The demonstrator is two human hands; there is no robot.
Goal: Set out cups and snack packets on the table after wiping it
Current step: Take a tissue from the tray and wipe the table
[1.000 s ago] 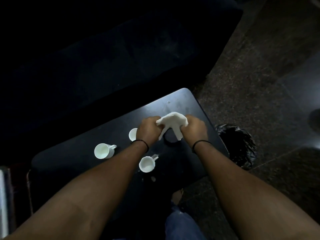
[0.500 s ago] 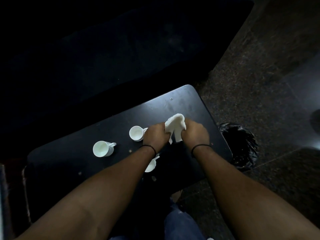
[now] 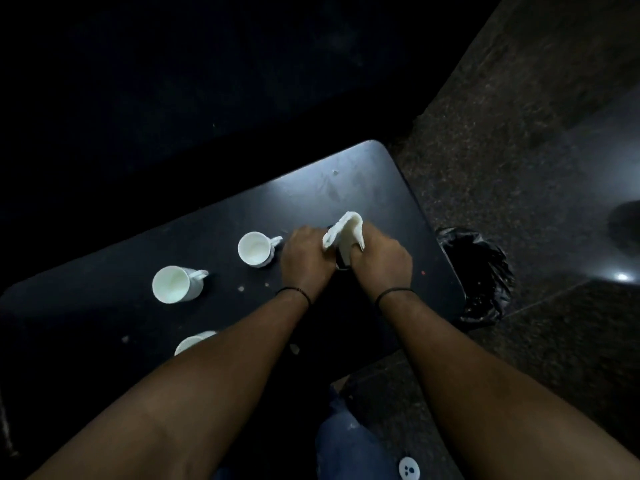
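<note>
Mostly risk: three white cups sit on the dark counter [image 3: 346, 188] — left cup [image 3: 176, 284], near cup [image 3: 194, 342] half hidden under the left forearm, middle cup [image 3: 256, 248] just beside the left hand [image 3: 304, 261]. An elbow swing could knock one over. Both hands are closed on the white cloth [image 3: 346, 230]; right hand [image 3: 381, 261] also seems to cover a dark object, unclear. Crumbs remain. No snack packets visible. Bin bag [image 3: 478, 271] at right. No readable writing.
</note>
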